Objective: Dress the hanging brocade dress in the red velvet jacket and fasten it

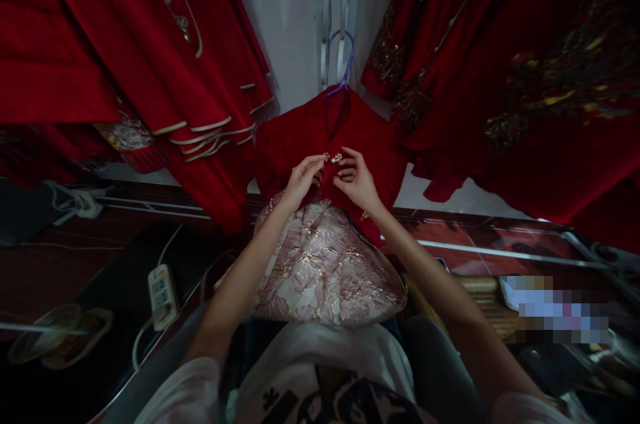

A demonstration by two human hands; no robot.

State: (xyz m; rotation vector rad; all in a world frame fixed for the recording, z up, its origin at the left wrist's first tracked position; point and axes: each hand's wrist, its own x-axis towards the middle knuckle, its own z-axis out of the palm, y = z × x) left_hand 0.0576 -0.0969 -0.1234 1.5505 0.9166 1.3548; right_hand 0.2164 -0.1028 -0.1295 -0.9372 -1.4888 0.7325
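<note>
A red jacket [300, 137] hangs in front of me on a purple hanger [341, 57], over a pale pink and gold patterned skirt [325, 271]. My left hand [303, 177] pinches the jacket's front edge at chest height. My right hand [356, 177] has its fingers curled on the other edge, right beside a small pearl clasp [336, 158]. Both hands meet at the jacket's closure, almost touching.
More red embroidered garments [150, 44] hang at left, and others [525, 77] at right, close on both sides. A white power strip [161, 291] with cable lies on the dark floor at lower left. A white wall [295, 4] stands behind the jacket.
</note>
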